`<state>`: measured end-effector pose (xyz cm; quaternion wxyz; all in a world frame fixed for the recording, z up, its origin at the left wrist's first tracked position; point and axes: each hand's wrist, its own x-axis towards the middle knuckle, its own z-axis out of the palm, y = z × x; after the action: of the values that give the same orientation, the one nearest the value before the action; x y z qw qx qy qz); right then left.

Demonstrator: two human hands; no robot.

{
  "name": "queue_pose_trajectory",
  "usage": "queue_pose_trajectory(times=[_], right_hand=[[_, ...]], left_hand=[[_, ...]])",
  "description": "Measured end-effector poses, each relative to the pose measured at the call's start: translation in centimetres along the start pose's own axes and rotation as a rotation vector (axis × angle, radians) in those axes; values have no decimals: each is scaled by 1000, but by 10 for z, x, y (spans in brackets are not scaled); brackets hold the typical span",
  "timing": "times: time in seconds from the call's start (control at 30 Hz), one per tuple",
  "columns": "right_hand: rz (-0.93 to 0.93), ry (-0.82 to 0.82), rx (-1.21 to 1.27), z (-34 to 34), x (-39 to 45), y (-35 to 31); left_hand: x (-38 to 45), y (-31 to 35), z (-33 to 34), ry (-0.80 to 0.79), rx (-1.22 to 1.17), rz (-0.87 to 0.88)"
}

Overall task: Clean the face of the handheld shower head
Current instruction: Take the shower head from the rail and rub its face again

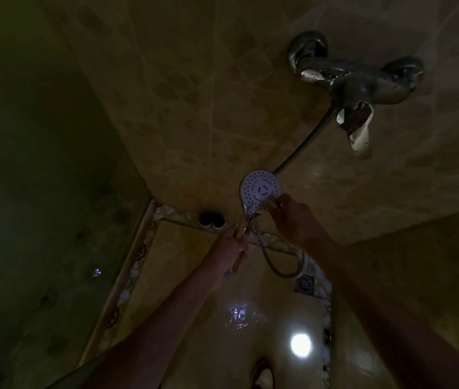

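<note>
The left hand is wrapped around the handle of the shower head, holding it upright with the white nozzle face turned toward the camera. The right hand has its fingertips pinched on something small at the lower right edge of the face; whether this is a cloth, brush or sponge cannot be determined in the dim light.

Risks, as judged from this position:
- A wet handle may rotate or slip in a one-hand grip while the face is scrubbed.
- The hose loops below the hands and could snag.
- Pulling on the hose could load the wall mixer.

Beyond, the floor drain and a dark object at the wall base are indistinct. Any dirt on the face is not discernible.
</note>
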<state>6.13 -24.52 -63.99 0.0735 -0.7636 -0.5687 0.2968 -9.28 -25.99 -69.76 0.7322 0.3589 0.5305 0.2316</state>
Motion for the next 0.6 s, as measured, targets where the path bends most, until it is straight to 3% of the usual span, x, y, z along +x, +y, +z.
queue_pose_trajectory(times=[0.27,0.47,0.6], right_hand=[[72,35,-45,-14,8,0],[-62,-51,-97,1,-2,1],[-85,7,-69,-1,10,-7]], left_hand=[[-3,-2,-5,11,29,-1],[2,-8,-6,22,28,-8],[2,-8,-6,19,44,-13]])
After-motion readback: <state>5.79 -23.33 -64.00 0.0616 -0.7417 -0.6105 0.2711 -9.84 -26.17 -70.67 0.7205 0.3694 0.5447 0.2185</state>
